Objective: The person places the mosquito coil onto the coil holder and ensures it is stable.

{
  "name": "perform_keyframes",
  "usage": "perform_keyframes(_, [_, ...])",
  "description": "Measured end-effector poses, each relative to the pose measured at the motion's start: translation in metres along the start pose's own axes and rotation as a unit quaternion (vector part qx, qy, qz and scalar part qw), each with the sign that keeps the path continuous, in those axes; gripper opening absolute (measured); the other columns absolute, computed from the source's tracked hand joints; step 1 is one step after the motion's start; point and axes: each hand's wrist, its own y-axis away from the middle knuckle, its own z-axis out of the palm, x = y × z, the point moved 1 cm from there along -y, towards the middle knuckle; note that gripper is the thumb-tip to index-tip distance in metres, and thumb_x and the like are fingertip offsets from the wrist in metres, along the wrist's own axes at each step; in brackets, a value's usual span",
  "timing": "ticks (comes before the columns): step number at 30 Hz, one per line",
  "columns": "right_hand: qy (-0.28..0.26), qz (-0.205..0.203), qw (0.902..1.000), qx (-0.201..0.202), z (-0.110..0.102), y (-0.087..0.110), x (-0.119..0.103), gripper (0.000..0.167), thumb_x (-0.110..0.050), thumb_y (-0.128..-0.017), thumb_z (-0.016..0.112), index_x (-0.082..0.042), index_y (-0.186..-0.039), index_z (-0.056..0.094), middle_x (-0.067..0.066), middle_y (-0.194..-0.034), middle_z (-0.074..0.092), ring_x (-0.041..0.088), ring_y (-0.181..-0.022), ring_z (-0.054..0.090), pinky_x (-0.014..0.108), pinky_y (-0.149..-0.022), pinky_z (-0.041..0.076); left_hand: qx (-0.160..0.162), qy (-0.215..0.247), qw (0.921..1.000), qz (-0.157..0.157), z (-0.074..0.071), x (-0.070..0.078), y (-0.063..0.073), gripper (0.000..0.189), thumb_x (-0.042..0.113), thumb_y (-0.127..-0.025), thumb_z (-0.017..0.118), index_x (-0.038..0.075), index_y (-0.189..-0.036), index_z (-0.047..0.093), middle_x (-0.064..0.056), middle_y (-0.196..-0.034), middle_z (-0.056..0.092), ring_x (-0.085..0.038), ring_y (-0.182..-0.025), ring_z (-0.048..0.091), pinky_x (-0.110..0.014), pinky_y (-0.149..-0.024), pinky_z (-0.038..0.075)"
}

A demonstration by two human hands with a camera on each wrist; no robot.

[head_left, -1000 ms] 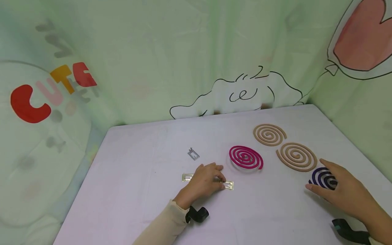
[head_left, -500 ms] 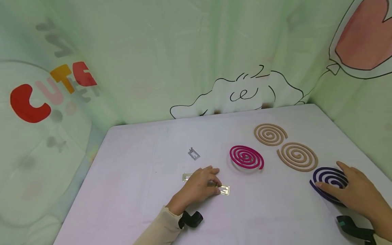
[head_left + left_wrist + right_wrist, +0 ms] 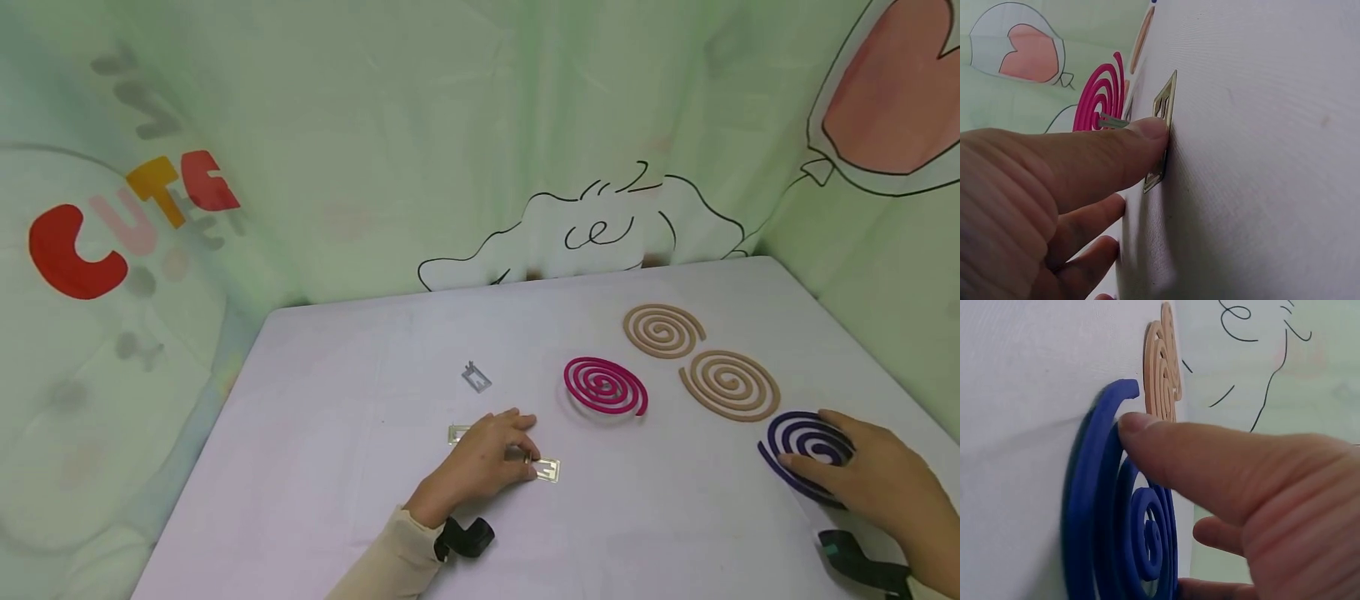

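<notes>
Two gold plates [image 3: 548, 470], left wrist showing one

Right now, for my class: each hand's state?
Left hand: closed, pinching a gold metal clip.
Right hand: at the blue coil; grip cannot be told.

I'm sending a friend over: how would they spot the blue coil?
Start at the white table and find its right side. There, partly hidden by the person's right hand, is the blue coil, the only spiral that is neither tan nor pink.
</notes>
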Motion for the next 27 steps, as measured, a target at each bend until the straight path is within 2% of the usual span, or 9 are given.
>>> perform_keyframes(5, [-0.005, 0.005, 0.9996, 0.026, -0.003, 0.002, 0.002, 0.092, -0.04, -0.079, 0.088, 0.019, -0.135, 0.043, 0.055, -0.117, 0.048, 0.067, -0.101, 0.05, 0.076, -0.082, 0.045, 0.003, 0.002, 1.0, -0.007, 0.001, 0.0, 0.001, 0.009, 0.017, -0.088, 0.083, 0.016, -0.097, 0.082, -0.005, -0.146, 0.063, -0.026, -0.148, 0.046, -0.05, -0.123, 0.032])
perform_keyframes(10, [-0.036, 0.046, 0.9975, 0.04, -0.006, 0.005, 0.007, 0.096, -0.035, -0.08, 0.089, 0.016, -0.144, 0.038, 0.055, -0.117, 0.045, 0.066, -0.102, 0.049, 0.072, -0.078, 0.047, 0.008, 0.003, 1.0, 0.004, 0.001, -0.001, 0.001, 0.009, 0.016, -0.088, 0.082, 0.015, -0.097, 0.082, -0.007, -0.145, 0.064, -0.028, -0.147, 0.047, -0.053, -0.122, 0.033])
perform_keyframes(14, [-0.086, 0.075, 0.9926, 0.042, -0.006, 0.004, 0.012, 0.095, -0.023, -0.083, 0.088, 0.015, -0.15, 0.033, 0.052, -0.117, 0.049, 0.063, -0.095, 0.057, 0.054, -0.065, 0.055, 0.009, 0.005, 0.9999, 0.006, 0.001, -0.001, 0.0, 0.008, 0.016, -0.088, 0.082, 0.015, -0.096, 0.082, -0.007, -0.145, 0.064, -0.028, -0.147, 0.047, -0.052, -0.122, 0.033])
perform_keyframes(18, [-0.151, 0.114, 0.9814, 0.032, -0.001, 0.004, 0.017, 0.093, -0.015, -0.085, 0.085, 0.014, -0.154, 0.028, 0.052, -0.12, 0.046, 0.061, -0.088, 0.062, 0.037, -0.053, 0.054, 0.008, 0.006, 0.9999, 0.002, 0.0, -0.001, 0.0, 0.008, 0.015, -0.089, 0.082, 0.015, -0.097, 0.081, -0.007, -0.146, 0.063, -0.028, -0.147, 0.047, -0.051, -0.123, 0.032])
perform_keyframes(20, [-0.174, 0.131, 0.9755, 0.029, 0.001, 0.004, 0.019, 0.091, -0.014, -0.087, 0.083, 0.013, -0.154, 0.028, 0.052, -0.122, 0.045, 0.052, -0.078, 0.066, 0.032, -0.051, 0.053, 0.009, 0.005, 0.9999, 0.001, 0.0, -0.001, 0.0, 0.008, 0.015, -0.088, 0.082, 0.015, -0.096, 0.081, -0.007, -0.146, 0.063, -0.028, -0.147, 0.047, -0.05, -0.123, 0.032])
perform_keyframes(23, [-0.199, 0.141, 0.9696, 0.023, 0.004, 0.005, 0.021, 0.087, -0.019, -0.091, 0.081, 0.01, -0.155, 0.029, 0.048, -0.12, 0.05, 0.027, -0.069, 0.068, 0.026, -0.051, 0.05, 0.011, 0.008, 0.9999, -0.002, 0.0, 0.0, 0.0, 0.008, 0.015, -0.088, 0.082, 0.014, -0.096, 0.081, -0.007, -0.145, 0.064, -0.028, -0.147, 0.047, -0.048, -0.123, 0.033])
perform_keyframes(25, [-0.218, 0.132, 0.9667, 0.025, 0.005, 0.005, 0.024, 0.075, -0.022, -0.094, 0.079, -0.003, -0.156, 0.041, 0.038, -0.106, 0.061, 0.011, -0.066, 0.064, 0.023, -0.052, 0.05, 0.011, 0.01, 0.9999, -0.003, 0.0, 0.0, -0.001, 0.007, 0.015, -0.088, 0.083, 0.015, -0.095, 0.081, -0.007, -0.145, 0.064, -0.028, -0.146, 0.048, -0.049, -0.123, 0.033])
perform_keyframes(27, [-0.263, 0.118, 0.9572, 0.022, 0.007, 0.006, 0.026, 0.059, -0.022, -0.095, 0.078, -0.026, -0.148, 0.051, 0.017, -0.094, 0.07, 0.002, -0.065, 0.063, 0.021, -0.054, 0.051, 0.012, 0.012, 0.9998, -0.004, 0.001, 0.0, 0.0, 0.007, 0.014, -0.088, 0.083, 0.015, -0.094, 0.081, -0.007, -0.145, 0.064, -0.028, -0.146, 0.048, -0.049, -0.123, 0.033])
